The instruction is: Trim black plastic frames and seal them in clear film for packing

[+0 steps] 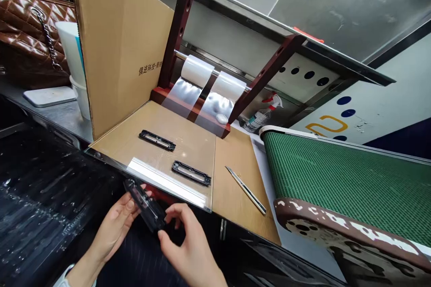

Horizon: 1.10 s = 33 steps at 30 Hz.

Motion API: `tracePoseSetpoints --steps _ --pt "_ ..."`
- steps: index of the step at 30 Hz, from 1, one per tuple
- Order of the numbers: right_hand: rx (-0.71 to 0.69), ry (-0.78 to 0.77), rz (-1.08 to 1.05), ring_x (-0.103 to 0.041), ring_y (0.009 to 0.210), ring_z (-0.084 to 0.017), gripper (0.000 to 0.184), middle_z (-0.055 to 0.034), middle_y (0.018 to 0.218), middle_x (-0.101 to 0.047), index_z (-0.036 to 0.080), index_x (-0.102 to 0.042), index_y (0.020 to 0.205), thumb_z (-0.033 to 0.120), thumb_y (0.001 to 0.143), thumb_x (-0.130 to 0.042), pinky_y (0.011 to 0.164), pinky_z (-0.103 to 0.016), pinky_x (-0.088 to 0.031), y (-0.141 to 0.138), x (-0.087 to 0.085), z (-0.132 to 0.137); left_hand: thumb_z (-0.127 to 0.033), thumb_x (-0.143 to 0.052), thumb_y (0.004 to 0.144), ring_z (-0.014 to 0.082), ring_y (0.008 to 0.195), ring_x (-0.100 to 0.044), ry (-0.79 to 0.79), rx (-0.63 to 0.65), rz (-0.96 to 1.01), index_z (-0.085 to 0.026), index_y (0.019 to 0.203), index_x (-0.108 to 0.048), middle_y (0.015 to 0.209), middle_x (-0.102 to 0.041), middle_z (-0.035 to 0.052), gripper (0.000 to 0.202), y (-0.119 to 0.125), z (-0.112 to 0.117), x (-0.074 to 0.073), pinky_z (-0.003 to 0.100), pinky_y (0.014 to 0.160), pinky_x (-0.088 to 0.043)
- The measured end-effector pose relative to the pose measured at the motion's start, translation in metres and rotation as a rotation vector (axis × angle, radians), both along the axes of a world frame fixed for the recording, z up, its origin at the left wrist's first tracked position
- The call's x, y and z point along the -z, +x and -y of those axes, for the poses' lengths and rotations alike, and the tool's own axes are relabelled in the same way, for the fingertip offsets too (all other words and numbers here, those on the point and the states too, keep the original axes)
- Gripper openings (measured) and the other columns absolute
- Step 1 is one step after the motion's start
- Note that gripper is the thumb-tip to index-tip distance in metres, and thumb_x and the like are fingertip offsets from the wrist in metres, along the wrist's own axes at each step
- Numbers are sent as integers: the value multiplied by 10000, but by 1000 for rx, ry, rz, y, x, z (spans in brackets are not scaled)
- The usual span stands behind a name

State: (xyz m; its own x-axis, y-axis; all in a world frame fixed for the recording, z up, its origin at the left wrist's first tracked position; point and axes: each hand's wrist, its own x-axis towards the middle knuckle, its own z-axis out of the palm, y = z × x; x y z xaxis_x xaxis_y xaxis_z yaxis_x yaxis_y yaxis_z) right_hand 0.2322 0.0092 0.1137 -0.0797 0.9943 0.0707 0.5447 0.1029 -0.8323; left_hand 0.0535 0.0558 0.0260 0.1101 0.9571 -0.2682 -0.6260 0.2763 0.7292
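Both hands hold one long black plastic part [145, 205] just below the near edge of the work board. My left hand [116, 226] cups it from the left, fingers curled under it. My right hand [188, 244] pinches its near end between thumb and fingers. Two more black frame parts lie flat on the clear sheet [202, 188] over the cardboard: one [157, 140] further back, one [191, 173] nearer the edge.
Two rolls of clear film [208, 83] hang on a red-brown stand behind the board. A thin metal blade [245, 189] lies on the cardboard at right. A green conveyor belt [346, 184] runs at right. An upright cardboard wall [117, 45] stands at left; black trays [37, 197] lie lower left.
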Motion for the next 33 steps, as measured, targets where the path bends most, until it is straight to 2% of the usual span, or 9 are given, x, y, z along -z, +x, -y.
tracePoseSetpoints --steps 3,6,9,12,15,19,23,28,33 --pt "12 -8 25 -585 808 -187 390 -7 910 -634 246 -575 1020 76 678 -651 732 -305 -503 -2 10 11 -476 -842 663 245 964 -705 -11 31 -11 -277 1081 -741 1059 -777 61 474 -7 7 2 278 832 -560" --pt "-10 -25 24 -597 850 -199 452 -16 943 -633 253 -584 1077 56 678 -660 766 -321 -516 0 11 14 -471 -872 610 292 980 -703 -18 58 -28 -279 1082 -741 1081 -771 78 526 -13 12 0 335 844 -565" --pt "-67 -76 -13 -591 1007 -222 618 -35 1087 -618 266 -548 1213 50 662 -725 903 -359 -500 4 11 12 -464 -900 552 295 949 -711 -25 57 -53 -289 1042 -750 1020 -784 71 542 -15 15 -2 339 825 -570" --pt "-109 -150 -54 -543 1151 -255 768 -60 1231 -573 264 -508 1285 151 609 -856 1024 -402 -440 4 14 11 -473 -912 513 312 928 -713 -20 43 -88 -273 985 -755 976 -788 70 537 -14 20 -4 367 822 -571" --pt "-98 -201 -74 -575 1089 -260 637 -55 1151 -607 243 -579 1161 213 600 -880 975 -405 -463 -2 17 11 -499 -877 575 324 954 -699 11 47 -130 -264 992 -737 1003 -776 70 499 -11 27 -5 403 856 -556" --pt "-35 -216 -67 -614 927 -238 346 -28 943 -639 220 -628 956 171 663 -804 856 -379 -493 -7 15 10 -505 -833 649 309 997 -677 67 93 -216 -268 1035 -709 1045 -758 63 470 -17 32 4 377 884 -533" --pt "-38 -249 -72 -620 897 -224 273 -17 913 -644 220 -638 915 158 685 -770 837 -363 -489 0 11 8 -485 -809 689 310 1023 -665 140 195 -341 -264 1079 -684 1078 -746 89 466 -39 26 11 358 891 -518" --pt "-109 -299 -44 -611 925 -230 268 -23 941 -647 222 -646 933 158 698 -757 856 -360 -476 10 13 6 -452 -793 690 324 991 -673 197 336 -532 -258 993 -730 1008 -748 83 365 -63 16 -7 371 852 -529" --pt "-185 -318 38 -604 947 -255 269 -26 943 -661 248 -657 940 168 702 -752 879 -392 -460 13 26 3 -265 -776 710 284 961 -672 231 481 -798 -302 987 -747 965 -749 22 281 -77 21 -18 331 878 -483"
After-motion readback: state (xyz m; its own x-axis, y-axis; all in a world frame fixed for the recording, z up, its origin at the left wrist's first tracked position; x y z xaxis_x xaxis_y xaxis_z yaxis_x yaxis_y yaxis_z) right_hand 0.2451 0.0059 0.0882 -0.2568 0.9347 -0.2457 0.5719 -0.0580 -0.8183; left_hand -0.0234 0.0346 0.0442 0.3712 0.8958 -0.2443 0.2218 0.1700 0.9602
